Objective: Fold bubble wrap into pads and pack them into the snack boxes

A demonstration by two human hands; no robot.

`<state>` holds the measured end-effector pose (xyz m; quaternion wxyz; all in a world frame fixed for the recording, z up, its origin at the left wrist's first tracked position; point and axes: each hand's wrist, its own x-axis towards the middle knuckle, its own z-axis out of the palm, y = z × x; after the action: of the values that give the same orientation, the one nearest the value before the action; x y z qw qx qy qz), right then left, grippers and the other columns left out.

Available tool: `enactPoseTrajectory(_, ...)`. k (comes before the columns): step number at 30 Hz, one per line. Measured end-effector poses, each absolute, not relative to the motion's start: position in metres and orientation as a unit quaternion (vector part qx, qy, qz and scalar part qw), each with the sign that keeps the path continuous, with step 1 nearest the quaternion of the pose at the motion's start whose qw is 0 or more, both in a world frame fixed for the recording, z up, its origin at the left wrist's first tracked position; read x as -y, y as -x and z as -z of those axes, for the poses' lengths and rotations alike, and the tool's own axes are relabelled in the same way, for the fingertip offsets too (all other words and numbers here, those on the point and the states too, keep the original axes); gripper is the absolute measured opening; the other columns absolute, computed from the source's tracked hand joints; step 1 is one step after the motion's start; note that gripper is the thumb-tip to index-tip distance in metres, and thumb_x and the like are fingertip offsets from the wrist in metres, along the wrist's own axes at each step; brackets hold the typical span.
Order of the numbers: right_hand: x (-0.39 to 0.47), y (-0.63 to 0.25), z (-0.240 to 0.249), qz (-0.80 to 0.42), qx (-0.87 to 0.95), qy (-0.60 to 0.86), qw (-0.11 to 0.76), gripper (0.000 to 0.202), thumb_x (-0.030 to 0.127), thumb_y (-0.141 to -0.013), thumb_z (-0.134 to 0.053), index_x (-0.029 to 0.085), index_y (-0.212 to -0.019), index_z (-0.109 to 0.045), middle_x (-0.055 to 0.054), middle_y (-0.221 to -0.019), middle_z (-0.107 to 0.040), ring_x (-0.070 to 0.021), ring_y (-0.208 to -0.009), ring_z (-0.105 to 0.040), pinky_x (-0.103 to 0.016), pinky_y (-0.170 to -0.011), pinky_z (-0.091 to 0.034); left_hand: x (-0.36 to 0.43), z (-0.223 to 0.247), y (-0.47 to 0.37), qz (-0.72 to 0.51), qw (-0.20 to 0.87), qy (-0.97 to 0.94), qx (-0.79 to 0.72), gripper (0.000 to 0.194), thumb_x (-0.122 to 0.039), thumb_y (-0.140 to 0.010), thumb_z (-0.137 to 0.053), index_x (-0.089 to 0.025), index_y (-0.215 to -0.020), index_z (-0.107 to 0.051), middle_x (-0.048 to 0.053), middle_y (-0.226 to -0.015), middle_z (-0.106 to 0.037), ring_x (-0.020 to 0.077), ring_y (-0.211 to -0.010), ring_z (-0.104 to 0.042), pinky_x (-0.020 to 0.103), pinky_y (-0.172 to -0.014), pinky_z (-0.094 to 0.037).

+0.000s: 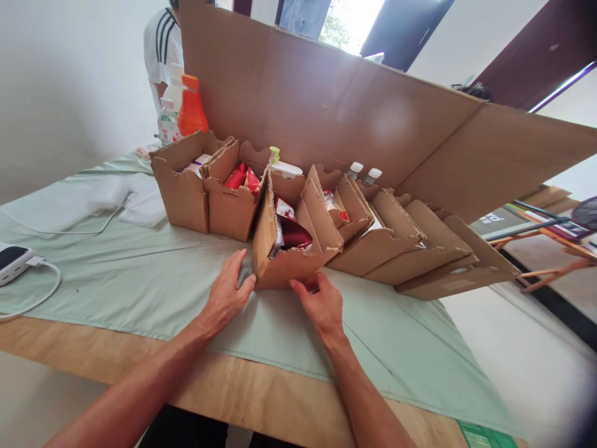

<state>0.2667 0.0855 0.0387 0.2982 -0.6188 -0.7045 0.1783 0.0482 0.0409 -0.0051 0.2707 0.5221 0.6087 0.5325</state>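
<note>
A cardboard box with dark red and white packets inside stands forward of a row of similar boxes. My left hand is at its left front corner, thumb and fingers apart, with nothing in it. At the lower right front of the same box is my right hand, its thumb by the base and its fingers bent and partly hidden. To the left, another box holds red packets. A box with a small packet leans just right of the forward box.
A tall cardboard sheet rises behind the boxes. An orange bottle stands back left, near a person in a white shirt. Clear plastic packaging and a white device with a cable lie left on the green cloth.
</note>
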Motion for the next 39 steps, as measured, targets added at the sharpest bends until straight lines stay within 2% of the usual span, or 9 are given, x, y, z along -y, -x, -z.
enactPoseTrajectory(5, -0.064, -0.250, -0.042, -0.202, 0.766, 0.561, 0.239, 0.031, 0.044, -0.088, -0.060, 0.026, -0.063, -0.059, -0.002, -0.060, -0.068, -0.0199, -0.055, -0.059, -0.032, -0.056, -0.038, -0.038, 0.002, -0.042, -0.551, 0.285, -0.467, -0.630, 0.059, -0.042, -0.089, -0.061, -0.016, -0.141, -0.054, 0.019, -0.140, -0.061, 0.0323, -0.127, -0.063, 0.050, -0.100, -0.055)
enactPoseTrajectory(8, -0.052, -0.236, -0.043, -0.244, 0.801, 0.490, 0.240, 0.015, 0.037, -0.086, -0.064, 0.027, -0.094, -0.073, -0.003, -0.087, -0.079, -0.0215, -0.071, -0.069, -0.032, -0.063, -0.048, -0.037, 0.002, -0.044, -0.557, 0.313, -0.449, -0.625, 0.057, -0.044, -0.090, -0.061, -0.017, -0.139, -0.056, 0.017, -0.133, -0.066, 0.0309, -0.124, -0.065, 0.048, -0.099, -0.055)
enactPoseTrajectory(13, -0.088, -0.214, -0.038, -0.283, 0.791, 0.470, 0.272, 0.046, 0.032, -0.088, -0.062, 0.026, -0.133, -0.065, -0.009, -0.124, -0.076, -0.0275, -0.110, -0.071, -0.043, -0.091, -0.056, -0.036, 0.002, -0.049, -0.560, 0.339, -0.427, -0.624, 0.058, -0.040, -0.087, -0.063, -0.016, -0.139, -0.055, 0.019, -0.140, -0.063, 0.0330, -0.127, -0.063, 0.051, -0.102, -0.053)
enactPoseTrajectory(17, -0.124, -0.206, -0.028, -0.297, 0.778, 0.481, 0.276, 0.069, 0.034, -0.078, -0.070, 0.021, -0.144, -0.059, -0.017, -0.149, -0.060, -0.0329, -0.122, -0.065, -0.049, -0.093, -0.056, -0.036, 0.001, -0.051, -0.566, 0.343, -0.414, -0.625, 0.059, -0.036, -0.086, -0.063, -0.017, -0.141, -0.052, 0.020, -0.145, -0.059, 0.0343, -0.131, -0.060, 0.053, -0.103, -0.052)
enactPoseTrajectory(22, -0.121, -0.208, -0.043, -0.311, 0.774, 0.464, 0.297, 0.036, 0.036, -0.087, -0.060, 0.022, -0.118, -0.073, -0.010, -0.114, -0.078, -0.0231, -0.091, -0.073, -0.037, -0.078, -0.059, -0.036, 0.000, -0.052, -0.576, 0.353, -0.397, -0.622, 0.056, -0.032, -0.086, -0.063, -0.017, -0.139, -0.054, 0.018, -0.142, -0.061, 0.0332, -0.130, -0.061, 0.053, -0.105, -0.051)
enactPoseTrajectory(27, -0.121, -0.179, -0.098, -0.295, 0.780, 0.398, 0.382, 0.049, 0.032, -0.093, -0.059, 0.024, -0.142, -0.059, -0.003, -0.099, -0.077, -0.0162, -0.077, -0.070, -0.031, -0.073, -0.057, -0.038, 0.001, -0.052, -0.596, 0.368, -0.359, -0.617, 0.054, -0.033, -0.087, -0.062, -0.019, -0.139, -0.055, 0.017, -0.135, -0.065, 0.0314, -0.127, -0.064, 0.051, -0.103, -0.054)
enactPoseTrajectory(30, -0.147, -0.144, -0.122, -0.250, 0.805, 0.385, 0.377, 0.062, 0.023, -0.091, -0.060, 0.028, -0.152, -0.048, 0.002, -0.087, -0.076, -0.0162, -0.068, -0.068, -0.033, -0.075, -0.056, -0.040, 0.001, -0.049, -0.613, 0.364, -0.329, -0.619, 0.055, -0.034, -0.087, -0.062, -0.018, -0.138, -0.055, 0.017, -0.128, -0.069, 0.0306, -0.122, -0.067, 0.050, -0.101, -0.055)
enactPoseTrajectory(35, -0.175, -0.113, -0.121, -0.216, 0.816, 0.407, 0.348, 0.022, 0.018, -0.094, -0.055, 0.024, -0.104, -0.074, 0.000, -0.073, -0.072, -0.0183, -0.071, -0.070, -0.029, -0.070, -0.053, -0.044, -0.006, -0.034, -0.651, 0.313, -0.288, -0.629, 0.054, -0.034, -0.084, -0.061, -0.017, -0.134, -0.057, 0.017, -0.125, -0.069, 0.0288, -0.115, -0.069, 0.047, -0.096, -0.057)
enactPoseTrajectory(39, -0.131, -0.139, -0.118, -0.217, 0.822, 0.381, 0.363, 0.022, 0.019, -0.095, -0.052, 0.024, -0.097, -0.074, 0.000, -0.075, -0.074, -0.0172, -0.070, -0.072, -0.027, -0.068, -0.053, -0.028, -0.019, -0.015, -0.698, 0.241, -0.247, -0.627, 0.057, -0.036, -0.084, -0.059, -0.019, -0.138, -0.052, 0.016, -0.134, -0.063, 0.0291, -0.128, -0.062, 0.043, -0.098, -0.055)
